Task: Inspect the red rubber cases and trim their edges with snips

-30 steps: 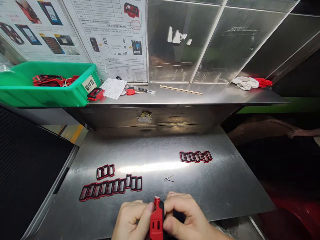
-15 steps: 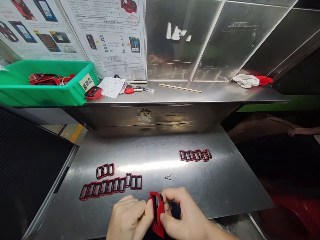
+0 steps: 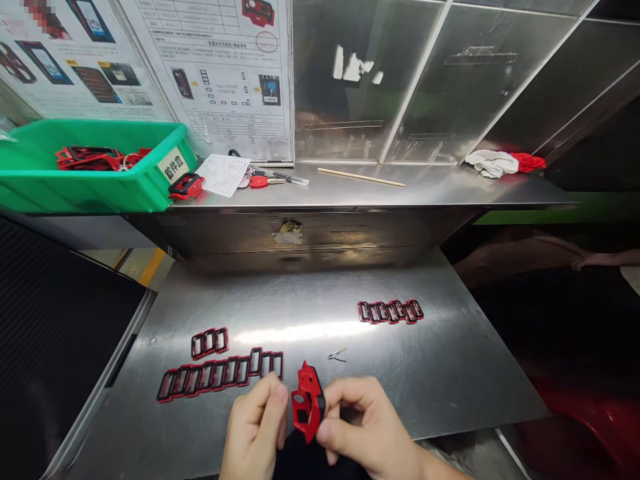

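Observation:
A red plastic frame with black parts [image 3: 309, 402] is held upright near the table's front edge by my right hand [image 3: 367, 427], its thumb and fingers pinching the right side. Just left of the part is my left hand [image 3: 257, 423], thumb pressed against curled fingers; whether something small is between them cannot be made out. Several red and black frames [image 3: 205, 375] form a row at the left, with a group of three frames [image 3: 210, 342] behind them. Further right lies another row of frames [image 3: 391, 311]. Small nippers [image 3: 337, 355] rest beyond my hands.
On the raised shelf [image 3: 440, 190] are a green bin [image 3: 90, 190] with red parts, a paper slip [image 3: 223, 175], keys and pens, a wooden stick [image 3: 361, 176] and a white and red cloth [image 3: 493, 163]. A person's hand [image 3: 595, 260] shows at the right.
The red frame has turned in my right hand and now shows another side. My left hand has come off it and moved slightly left. The laid-out rows are unchanged.

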`<state>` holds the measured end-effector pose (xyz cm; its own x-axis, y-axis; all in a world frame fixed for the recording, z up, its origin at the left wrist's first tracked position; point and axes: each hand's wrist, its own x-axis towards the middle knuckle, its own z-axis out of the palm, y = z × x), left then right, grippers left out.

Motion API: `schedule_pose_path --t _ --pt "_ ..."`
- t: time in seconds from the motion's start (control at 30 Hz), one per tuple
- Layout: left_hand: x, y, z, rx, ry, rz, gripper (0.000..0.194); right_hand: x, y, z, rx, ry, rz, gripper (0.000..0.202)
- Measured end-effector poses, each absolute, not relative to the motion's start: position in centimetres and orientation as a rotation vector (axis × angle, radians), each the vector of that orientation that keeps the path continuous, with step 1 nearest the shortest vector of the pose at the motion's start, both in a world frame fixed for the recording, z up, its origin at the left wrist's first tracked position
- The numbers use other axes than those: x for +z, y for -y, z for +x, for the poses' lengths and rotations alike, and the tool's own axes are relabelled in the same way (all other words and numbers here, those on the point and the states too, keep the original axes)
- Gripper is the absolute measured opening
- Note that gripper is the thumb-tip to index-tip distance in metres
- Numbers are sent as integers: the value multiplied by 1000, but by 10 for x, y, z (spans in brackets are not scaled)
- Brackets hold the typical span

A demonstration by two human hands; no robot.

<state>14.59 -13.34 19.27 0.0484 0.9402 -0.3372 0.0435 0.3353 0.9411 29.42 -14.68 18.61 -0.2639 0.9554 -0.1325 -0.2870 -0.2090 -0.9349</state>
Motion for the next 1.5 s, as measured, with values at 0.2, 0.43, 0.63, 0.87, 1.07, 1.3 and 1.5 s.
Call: schedule_pose_path --t 0.2,0.43,0.63,0.87,1.07,1.3,1.5 --pt "187 140 141 1023 -1240 1093 50 182 145 292 1903 691 -899 44" --pt "196 134 140 845 -1221 814 56 178 147 293 1748 788 -990 46" --pt "202 134 141 725 -1075 494 55 182 147 295 1635 782 -1048 42" --pt "208 132 141 635 -949 402 51 170 146 286 1958 695 -789 47" --pt "207 131 137 583 -889 337 46 171 144 284 2013 638 -783 47" --pt "204 130 136 574 -810 292 41 169 143 283 2054 602 -787 48" --pt "201 129 137 585 -767 263 39 170 143 284 2065 598 -772 45"
